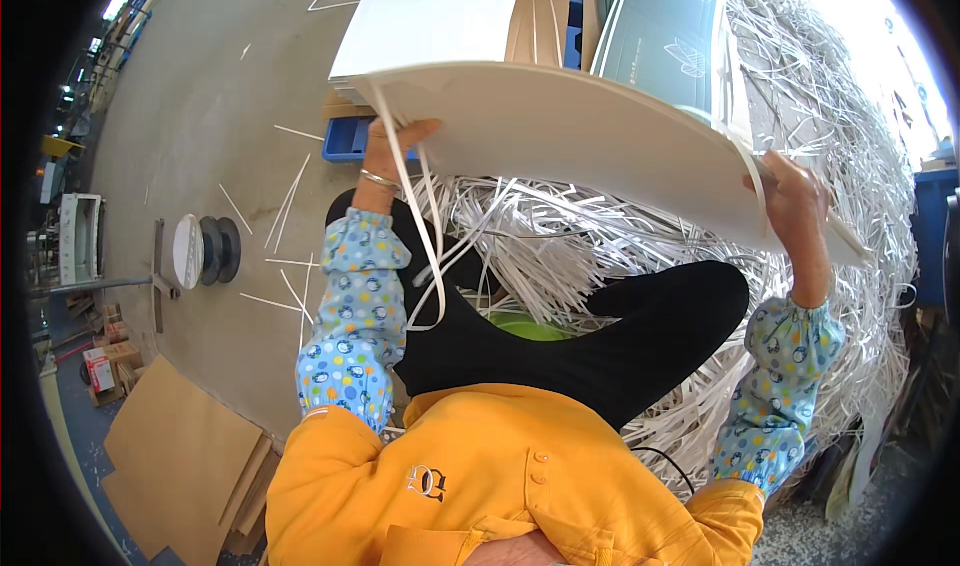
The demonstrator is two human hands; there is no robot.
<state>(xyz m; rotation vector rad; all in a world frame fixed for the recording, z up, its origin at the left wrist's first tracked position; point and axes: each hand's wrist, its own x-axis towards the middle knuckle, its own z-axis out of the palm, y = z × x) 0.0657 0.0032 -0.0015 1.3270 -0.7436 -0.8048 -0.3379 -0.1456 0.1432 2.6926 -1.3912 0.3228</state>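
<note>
Orange shirt (pixel 560 446): closest of all, with buttons and a small emblem on the chest.
Sleeve cover, left (pixel 365 286): blue, printed with coloured dots and small figures; a matching one is on the right forearm.
Black trousers (pixel 680 306): legs bent and spread, with part of a green object (pixel 528 328) showing between them.
Left hand (pixel 378 156): at the left end of the white panel, a bangle at the wrist; one digit lies along the panel's near face, the rest are hidden, so I cannot tell how far the grip is closed.
Right hand (pixel 795 201): at the panel's right end, its grip pinching the panel near the edge.
White panel (pixel 580 136): raised and tilted in front of the knees, spanning both hands; its upper edge looks bowed.
Loose strip (pixel 436 266): white, looping down from the left end past the left hand to the trousers.
Strip pile (pixel 560 256): tangled white lengths beneath the panel, spreading far to the right.
Blue crate (pixel 345 138): partly visible just beyond the left hand.
White stack (pixel 430 16): behind the panel's upper edge, with brown cardboard (pixel 535 16) beside it, then grey-green printed packages (pixel 660 46).
Spool (pixel 188 252): white and dark discs on the grey floor (pixel 200 146), well left.
Cardboard sheets (pixel 180 456): brown, overlapping, lower left.
</note>
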